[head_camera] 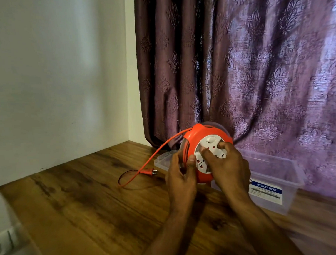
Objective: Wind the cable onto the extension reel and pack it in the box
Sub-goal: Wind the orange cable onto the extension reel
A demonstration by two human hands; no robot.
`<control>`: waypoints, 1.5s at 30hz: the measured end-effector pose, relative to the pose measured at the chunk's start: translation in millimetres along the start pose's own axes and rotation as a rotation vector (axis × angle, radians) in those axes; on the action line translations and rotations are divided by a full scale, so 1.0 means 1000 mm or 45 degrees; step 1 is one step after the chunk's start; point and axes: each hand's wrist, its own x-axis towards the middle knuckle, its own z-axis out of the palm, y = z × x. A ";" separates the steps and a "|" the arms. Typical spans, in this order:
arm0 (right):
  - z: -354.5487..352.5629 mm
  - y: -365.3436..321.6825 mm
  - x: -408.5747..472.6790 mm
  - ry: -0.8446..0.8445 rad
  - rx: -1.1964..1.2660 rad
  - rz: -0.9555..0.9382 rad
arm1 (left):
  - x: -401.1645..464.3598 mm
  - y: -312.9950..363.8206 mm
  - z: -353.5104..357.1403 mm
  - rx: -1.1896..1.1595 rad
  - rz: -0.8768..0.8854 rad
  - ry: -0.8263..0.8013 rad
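Winding under way, not finished. Orange extension reel (pixel 206 152) held up off the wooden surface (pixel 85 204), just in front of the curtain (pixel 247 66), white socket face turned toward the camera. Left hand (pixel 181 177) curled round the reel's rim, thumb on the orange front, steadying it. Right hand (pixel 226 163) pressed onto the white socket plate, fingertips (pixel 204 151) curled against it, apparently set to turn it. Orange cable (pixel 156 154) partly out: 1 loose run arcing from the top of the reel down to the surface, looping there and ending in the 2-pin plug (pixel 149 172) lying flat. Clear plastic box (pixel 275 182) standing open just behind and to the right of the reel, nothing seen inside; its lid (pixel 164 160) apparently lying behind the left hand. Left to do, by the look of it: take up the last slack and plug, then lower the reel into the box.
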 end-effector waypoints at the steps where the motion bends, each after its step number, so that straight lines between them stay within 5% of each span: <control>1: 0.000 -0.001 -0.001 -0.006 0.008 0.011 | 0.000 -0.001 0.000 0.060 0.018 0.044; 6: 0.009 -0.006 -0.012 -0.196 0.069 0.090 | 0.010 -0.005 -0.009 0.262 0.118 0.282; 12: 0.017 -0.011 -0.019 -0.261 0.062 0.105 | 0.017 -0.012 -0.017 0.286 0.078 0.338; 21: 0.013 -0.024 -0.028 -0.528 1.017 0.691 | 0.018 -0.009 -0.018 0.316 0.140 0.332; 25: 0.014 -0.026 -0.030 -0.582 1.124 0.768 | 0.017 -0.009 -0.018 0.296 0.123 0.302; 29: 0.007 -0.025 -0.024 -0.575 0.761 0.500 | 0.024 -0.006 -0.023 0.264 0.062 0.415; 33: 0.000 -0.020 -0.021 -0.135 -0.136 -0.311 | 0.028 -0.002 -0.026 0.221 0.009 0.479; 35: -0.004 -0.026 -0.023 -0.165 -0.446 -0.505 | 0.028 0.001 -0.025 0.225 0.019 0.459; 39: 0.000 -0.025 -0.025 -0.214 -0.736 -0.616 | 0.022 0.003 -0.020 0.244 0.053 0.396; 45: 0.002 -0.019 -0.023 -0.007 -0.702 -0.631 | 0.020 0.004 -0.018 0.252 0.113 0.368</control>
